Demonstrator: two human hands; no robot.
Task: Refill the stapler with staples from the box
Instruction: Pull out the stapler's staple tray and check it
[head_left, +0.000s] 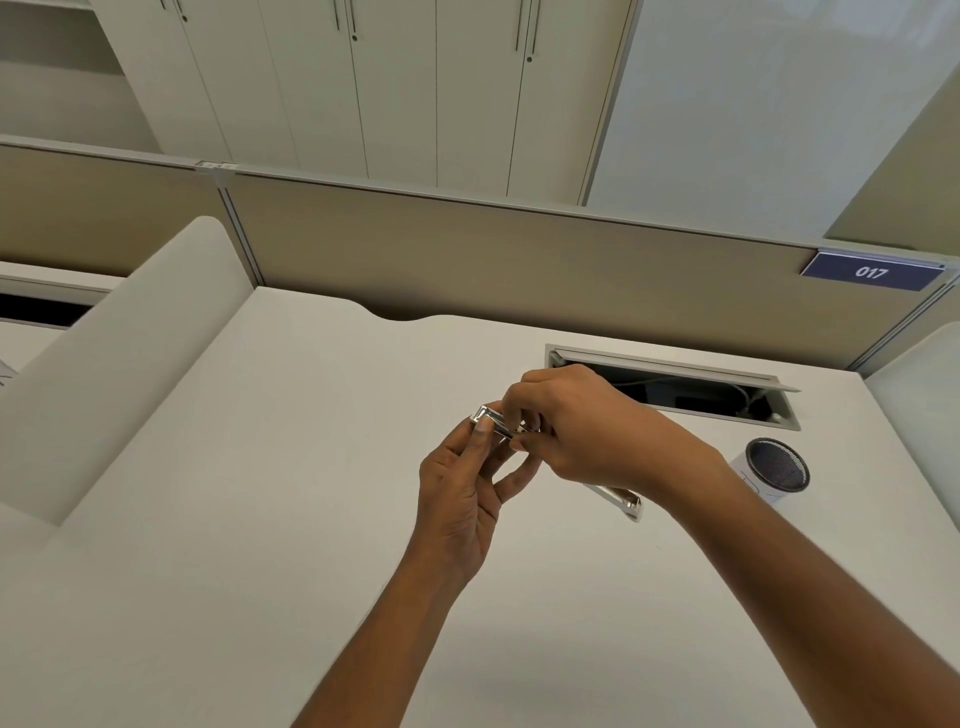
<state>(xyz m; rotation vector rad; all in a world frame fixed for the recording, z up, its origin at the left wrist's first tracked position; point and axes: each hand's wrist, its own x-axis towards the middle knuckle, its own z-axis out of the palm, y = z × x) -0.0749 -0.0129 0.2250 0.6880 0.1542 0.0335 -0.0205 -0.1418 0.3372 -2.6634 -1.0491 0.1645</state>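
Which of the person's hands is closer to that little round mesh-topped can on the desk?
The right. The right hand works just left of the mesh-topped can, its wrist passing close by. The left hand is further left, beyond the right hand, holding the shiny stapler.

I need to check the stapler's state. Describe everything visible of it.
The stapler looks like shiny silver metal, small and narrow. It is held in the air above the desk, swung open: one end shows by the left hand, another shiny arm juts below the right hand. Both hands pinch it and hide its middle. Staples cannot be seen.
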